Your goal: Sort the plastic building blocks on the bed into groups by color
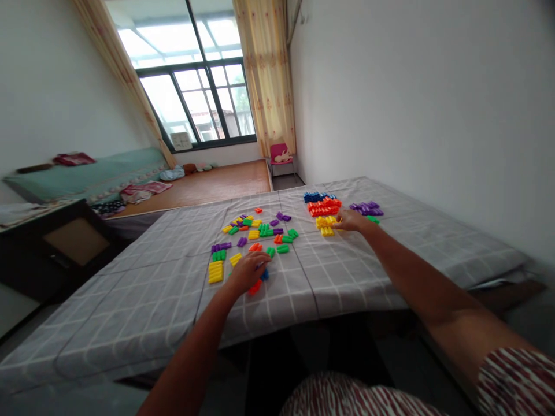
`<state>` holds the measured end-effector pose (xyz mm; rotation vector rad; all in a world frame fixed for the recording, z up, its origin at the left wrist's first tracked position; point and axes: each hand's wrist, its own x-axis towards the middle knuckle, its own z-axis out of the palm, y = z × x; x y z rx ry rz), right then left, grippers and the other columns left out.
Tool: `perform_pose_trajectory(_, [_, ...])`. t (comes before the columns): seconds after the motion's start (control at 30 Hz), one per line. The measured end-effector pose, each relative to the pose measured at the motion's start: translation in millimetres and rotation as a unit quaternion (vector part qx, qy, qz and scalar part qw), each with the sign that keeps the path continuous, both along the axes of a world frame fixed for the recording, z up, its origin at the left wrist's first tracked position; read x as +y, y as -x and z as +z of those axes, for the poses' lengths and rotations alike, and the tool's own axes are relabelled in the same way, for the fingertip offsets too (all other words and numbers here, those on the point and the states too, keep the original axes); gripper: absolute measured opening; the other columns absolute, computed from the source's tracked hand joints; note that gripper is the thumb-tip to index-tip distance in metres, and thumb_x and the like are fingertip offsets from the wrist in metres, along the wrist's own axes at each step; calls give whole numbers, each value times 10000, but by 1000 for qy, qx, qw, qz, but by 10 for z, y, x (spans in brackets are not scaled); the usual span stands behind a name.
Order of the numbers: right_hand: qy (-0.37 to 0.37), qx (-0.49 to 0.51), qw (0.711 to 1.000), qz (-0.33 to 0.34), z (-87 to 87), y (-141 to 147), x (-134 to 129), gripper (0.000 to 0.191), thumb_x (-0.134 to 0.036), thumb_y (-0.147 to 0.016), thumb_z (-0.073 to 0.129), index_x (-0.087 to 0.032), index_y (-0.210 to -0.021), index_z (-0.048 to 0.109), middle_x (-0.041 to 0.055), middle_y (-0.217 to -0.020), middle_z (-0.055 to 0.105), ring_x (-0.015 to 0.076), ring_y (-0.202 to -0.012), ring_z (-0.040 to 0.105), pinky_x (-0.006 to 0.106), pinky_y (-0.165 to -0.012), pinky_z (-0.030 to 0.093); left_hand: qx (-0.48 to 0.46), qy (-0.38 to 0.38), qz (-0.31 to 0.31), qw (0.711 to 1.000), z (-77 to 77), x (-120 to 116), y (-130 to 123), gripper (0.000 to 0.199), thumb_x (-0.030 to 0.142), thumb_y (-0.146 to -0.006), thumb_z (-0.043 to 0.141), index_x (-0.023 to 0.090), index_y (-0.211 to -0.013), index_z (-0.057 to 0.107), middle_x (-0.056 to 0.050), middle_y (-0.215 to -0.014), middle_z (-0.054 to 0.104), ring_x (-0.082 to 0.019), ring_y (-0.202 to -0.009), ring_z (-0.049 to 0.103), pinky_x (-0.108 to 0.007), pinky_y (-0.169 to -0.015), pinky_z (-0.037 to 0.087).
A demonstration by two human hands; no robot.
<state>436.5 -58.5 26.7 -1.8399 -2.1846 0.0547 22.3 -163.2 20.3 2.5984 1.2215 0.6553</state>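
My left hand point(249, 270) is low over the near side of the scattered pieces, fingers curved round what looks like a small purple plastic piece point(259, 266). Orange plastic pieces point(255, 287) and a blue piece point(265, 275) show beside and under it. At the sorted groups on the right, my right hand point(352, 220) has its fingers closed at the edge of the yellow plastic pieces point(325, 225). Its fingertips seem to pinch a yellow one, partly hidden. Behind that group lie rows of orange pieces point(323, 206) and dark blue pieces point(315, 197).
Purple pieces point(366, 208) and green pieces point(373, 219) lie right of my right hand. Mixed pieces point(264, 230) spread over mid-table, with a yellow block point(215, 272) at left. A grey checked cloth point(165, 283) covers the table. A wall point(416, 104) stands to the right.
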Motion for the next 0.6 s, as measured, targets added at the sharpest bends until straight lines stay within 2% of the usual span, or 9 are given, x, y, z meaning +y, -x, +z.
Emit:
perform_pose_trajectory(0.07, [26, -17, 999, -28, -146, -5, -109, 193, -361, -732, 668, -170, -727, 690, 63, -673, 671, 185, -615, 603, 262, -565, 428, -3, -2, 7, 1000, -24, -43, 2, 267, 277, -902, 473, 245, -1034, 703, -31, -1107, 698, -192, -1081, 611, -346, -973, 471])
perform_pose_trajectory(0.13, [25, -20, 998, -49, -212, 14, -191, 239, -386, -783, 622, -158, -786, 693, 82, -732, 687, 195, -657, 623, 265, -586, 438, -8, -9, 16, 1000, -42, -97, 35, 266, 282, -902, 476, 247, -1033, 704, -33, -1111, 697, -196, -1089, 604, -357, -982, 465])
perform_pose_trajectory(0.33, [-63, -25, 995, -78, -109, 132, -339, 309, -417, -866, 506, -165, -869, 685, 100, -828, 705, 211, -738, 642, 280, -629, 431, -27, -10, 70, 997, 1, -326, 394, 253, 326, -893, 514, 241, -1027, 711, -52, -1105, 693, -209, -1090, 596, -379, -993, 448])
perform_pose_trajectory(0.4, [-71, -4, 997, -14, -49, 335, -390, 288, -404, -862, 512, -175, -872, 686, 89, -836, 709, 200, -742, 641, 273, -639, 430, -35, 24, 62, 997, 2, -392, 476, 261, 356, -882, 538, 247, -1047, 708, -50, -1109, 689, -204, -1080, 601, -355, -962, 467])
perform_pose_trajectory(0.5, [-39, 52, 987, 146, 5, 842, -472, 270, -403, -859, 525, -197, -886, 697, 50, -808, 715, 165, -717, 637, 244, -637, 425, -34, 71, 10, 997, -59, -422, 453, 281, 360, -829, 621, 258, -1078, 699, -43, -1152, 671, -201, -1091, 595, -332, -941, 478])
perform_pose_trajectory(0.6, [-12, 81, 969, 232, 2, 1394, -493, 285, -419, -859, 533, -211, -952, 704, 29, -791, 720, 150, -701, 632, 226, -619, 411, -28, 58, 9, 998, -130, -343, 350, 290, 298, -832, 616, 250, -1109, 688, -52, -1201, 646, -206, -1130, 575, -349, -985, 452])
